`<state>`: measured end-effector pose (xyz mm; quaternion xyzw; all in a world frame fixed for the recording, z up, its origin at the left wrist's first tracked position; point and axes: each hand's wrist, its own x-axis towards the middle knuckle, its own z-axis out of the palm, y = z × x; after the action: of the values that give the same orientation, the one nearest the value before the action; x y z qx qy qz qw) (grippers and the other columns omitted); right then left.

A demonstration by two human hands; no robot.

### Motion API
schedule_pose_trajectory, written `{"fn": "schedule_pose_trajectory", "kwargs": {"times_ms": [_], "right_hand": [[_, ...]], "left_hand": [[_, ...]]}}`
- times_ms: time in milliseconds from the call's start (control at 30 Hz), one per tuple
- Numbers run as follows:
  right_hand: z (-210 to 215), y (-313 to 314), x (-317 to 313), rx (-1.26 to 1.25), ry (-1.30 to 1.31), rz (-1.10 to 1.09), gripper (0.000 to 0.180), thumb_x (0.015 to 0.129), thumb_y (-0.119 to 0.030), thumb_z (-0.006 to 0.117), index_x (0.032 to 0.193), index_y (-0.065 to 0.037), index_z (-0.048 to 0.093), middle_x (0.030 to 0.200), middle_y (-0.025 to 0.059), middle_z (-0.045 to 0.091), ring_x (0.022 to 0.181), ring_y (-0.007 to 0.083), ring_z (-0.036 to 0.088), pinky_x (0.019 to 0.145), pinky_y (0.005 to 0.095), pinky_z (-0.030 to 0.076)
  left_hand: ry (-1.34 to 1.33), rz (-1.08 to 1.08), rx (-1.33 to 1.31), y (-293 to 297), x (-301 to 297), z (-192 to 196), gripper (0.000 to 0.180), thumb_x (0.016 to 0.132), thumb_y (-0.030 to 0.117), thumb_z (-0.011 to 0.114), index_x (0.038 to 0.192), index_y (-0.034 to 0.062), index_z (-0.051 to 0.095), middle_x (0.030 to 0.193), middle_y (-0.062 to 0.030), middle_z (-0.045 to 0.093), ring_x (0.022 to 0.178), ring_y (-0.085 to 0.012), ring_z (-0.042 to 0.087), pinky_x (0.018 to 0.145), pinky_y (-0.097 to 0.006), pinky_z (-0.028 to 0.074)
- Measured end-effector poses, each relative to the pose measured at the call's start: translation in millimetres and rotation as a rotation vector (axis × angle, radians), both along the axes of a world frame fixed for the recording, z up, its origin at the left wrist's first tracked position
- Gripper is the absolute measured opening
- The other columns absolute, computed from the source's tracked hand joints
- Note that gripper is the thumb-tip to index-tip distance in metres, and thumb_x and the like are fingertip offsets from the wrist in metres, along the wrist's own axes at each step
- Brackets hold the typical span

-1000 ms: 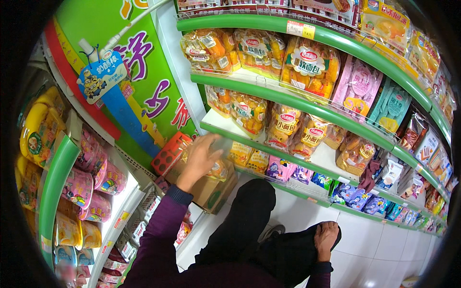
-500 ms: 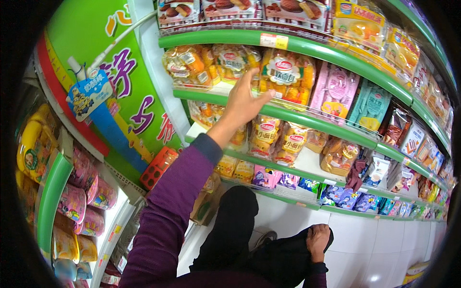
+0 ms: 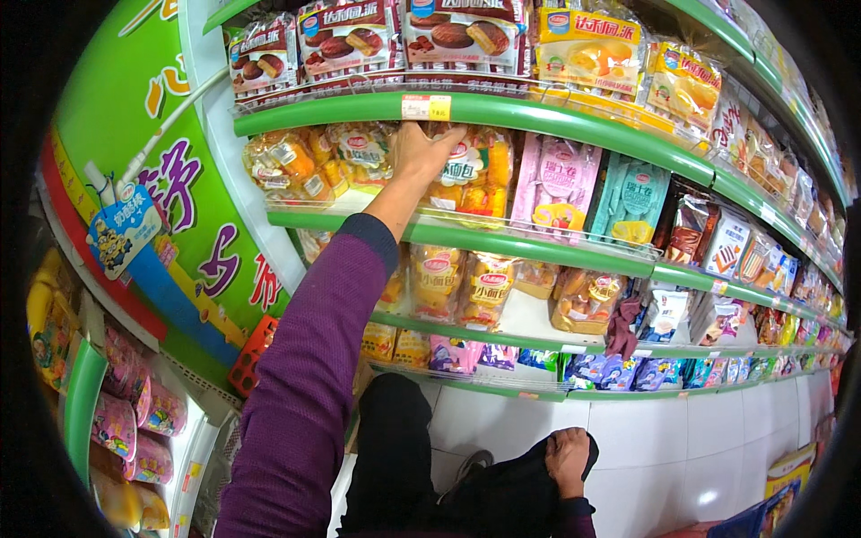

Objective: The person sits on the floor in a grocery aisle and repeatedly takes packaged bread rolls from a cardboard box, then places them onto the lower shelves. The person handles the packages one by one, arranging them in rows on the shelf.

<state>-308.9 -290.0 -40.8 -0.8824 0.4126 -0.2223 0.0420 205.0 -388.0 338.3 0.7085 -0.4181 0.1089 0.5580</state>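
Now left hand (image 3: 423,154) has moved in to the bread bag (image 3: 480,186) on the green-edged shelf (image 3: 574,255), thumb and fingers spread; grip can't be told. Reach looks nearly done. Right hand (image 3: 568,459) rests loosely curled on knee (image 3: 531,468).

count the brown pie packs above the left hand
3 visible, side by side on one shelf: left pack at its left end, middle pack next, right pack just left of the yellow packs. More may be hidden behind.
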Motion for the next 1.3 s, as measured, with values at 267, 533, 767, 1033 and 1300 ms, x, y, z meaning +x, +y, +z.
{"fn": "schedule_pose_trajectory", "kwargs": {"times_ms": [267, 533, 767, 1033, 1300], "right_hand": [[-11.8, -3.8, 3.4, -0.021, 0.011, -0.015, 0.010, 0.080, -0.016, 0.075, 0.086, -0.007, 0.075, 0.089, 0.0116, 0.070, 0.093, 0.0351, 0.062, 0.079, 0.0478, 0.047], [-14.5, -5.7, 6.7, -0.023, 0.070, -0.025, 0.013, 0.080, -0.017, 0.076, 0.088, -0.007, 0.075, 0.090, 0.0117, 0.069, 0.094, 0.0341, 0.060, 0.079, 0.0475, 0.046], [-8.8, -1.3, 11.2, -0.030, 0.013, -0.009, 0.013, 0.078, -0.017, 0.076, 0.088, -0.007, 0.074, 0.089, 0.0114, 0.068, 0.094, 0.0343, 0.060, 0.080, 0.0475, 0.046], [-4.2, 0.1, 9.6, -0.024, 0.027, 0.011, 0.012, 0.078, -0.015, 0.076, 0.087, -0.007, 0.074, 0.090, 0.0117, 0.069, 0.093, 0.0348, 0.061, 0.080, 0.0475, 0.047], [-1.0, 4.5, -2.3, 0.000, -0.113, 0.016, 0.029, 0.078, -0.009, 0.080, 0.106, -0.005, 0.073, 0.100, 0.0138, 0.071, 0.100, 0.0367, 0.063, 0.085, 0.0490, 0.050]], "left_hand": [[-0.123, 0.076, 0.197, -12.8, 12.6, -1.1, 0.068, 0.079, 0.052, 0.087, 0.121, -0.0001, 0.074, 0.115, -0.0233, 0.076, 0.105, -0.0383, 0.073, 0.092, -0.044, 0.055], [-0.044, -0.143, 0.140, 24.9, 16.4, 0.6, 0.050, 0.083, 0.017, 0.089, 0.124, -0.0038, 0.071, 0.117, -0.0178, 0.077, 0.101, -0.0239, 0.073, 0.092, -0.039, 0.055], [-0.187, -0.218, 0.103, 73.6, 4.7, -25.8, 0.051, 0.076, 0.009, 0.090, 0.119, 0.0020, 0.062, 0.119, -0.0160, 0.067, 0.112, -0.0325, 0.065, 0.100, -0.041, 0.051], [-0.412, -0.254, -0.008, 141.4, -26.8, -68.5, 0.026, 0.085, 0.001, 0.078, 0.105, 0.0010, 0.062, 0.123, -0.0214, 0.070, 0.120, -0.0355, 0.066, 0.102, -0.041, 0.051], [-0.555, -0.276, -0.275, 209.5, -97.9, -69.5, 0.029, 0.082, 0.006, 0.086, 0.095, 0.0068, 0.061, 0.125, -0.0171, 0.072, 0.123, -0.0380, 0.067, 0.103, -0.047, 0.053]]}}
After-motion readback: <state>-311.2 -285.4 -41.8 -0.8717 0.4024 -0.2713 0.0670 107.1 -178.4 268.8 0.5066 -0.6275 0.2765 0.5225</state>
